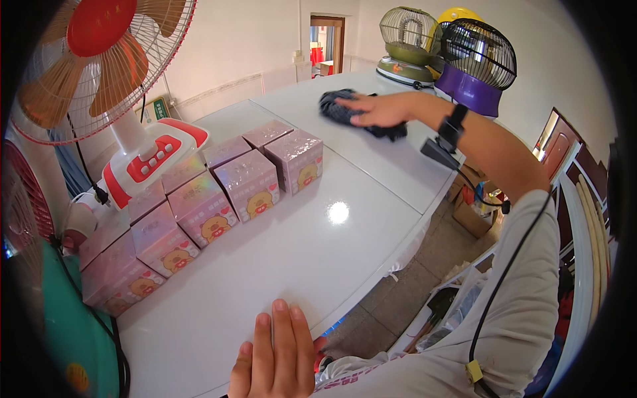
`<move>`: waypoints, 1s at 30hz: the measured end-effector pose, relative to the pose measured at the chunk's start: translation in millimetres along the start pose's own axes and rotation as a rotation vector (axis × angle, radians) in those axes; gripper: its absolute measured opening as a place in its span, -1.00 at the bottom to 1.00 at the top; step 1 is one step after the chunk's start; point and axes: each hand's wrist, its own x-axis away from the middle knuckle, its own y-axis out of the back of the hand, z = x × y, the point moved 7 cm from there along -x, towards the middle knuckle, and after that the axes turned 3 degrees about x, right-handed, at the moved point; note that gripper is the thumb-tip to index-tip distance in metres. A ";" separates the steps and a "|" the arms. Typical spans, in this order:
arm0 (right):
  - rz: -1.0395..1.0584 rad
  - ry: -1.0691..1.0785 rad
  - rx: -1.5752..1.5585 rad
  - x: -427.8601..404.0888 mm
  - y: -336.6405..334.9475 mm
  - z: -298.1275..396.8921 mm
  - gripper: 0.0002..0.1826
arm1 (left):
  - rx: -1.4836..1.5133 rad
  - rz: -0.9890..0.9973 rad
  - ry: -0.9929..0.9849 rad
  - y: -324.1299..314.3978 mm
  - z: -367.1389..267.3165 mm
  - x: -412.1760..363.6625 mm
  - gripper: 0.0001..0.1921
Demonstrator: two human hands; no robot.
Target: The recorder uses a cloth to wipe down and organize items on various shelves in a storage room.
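Note:
My right hand (380, 110) presses a dark, crumpled cloth (343, 107) onto the white tabletop (318, 258), towards the far end; part of the cloth sticks out under the wrist. A black strap with a cabled device is on that wrist. At the near edge, my left hand (276, 348) rests on the tabletop with fingers stretched and nearly together, holding nothing. Between the hands and to the left stand several pink, film-wrapped boxes (249, 186) with a cartoon animal on them, set in two rows.
A red and white fan (157, 154) stands behind the boxes at left. A purple fan (468, 89) and a green fan (408, 64) stand at the far right of the table. Cardboard boxes (473, 216) and a shelf with tools lie below, at right. A teal object (74, 308) borders the left side.

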 end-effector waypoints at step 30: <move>0.006 0.414 0.149 -98.8 34.5 56.0 -0.29 | -0.023 0.206 0.034 -14.4 -7.8 15.3 -0.55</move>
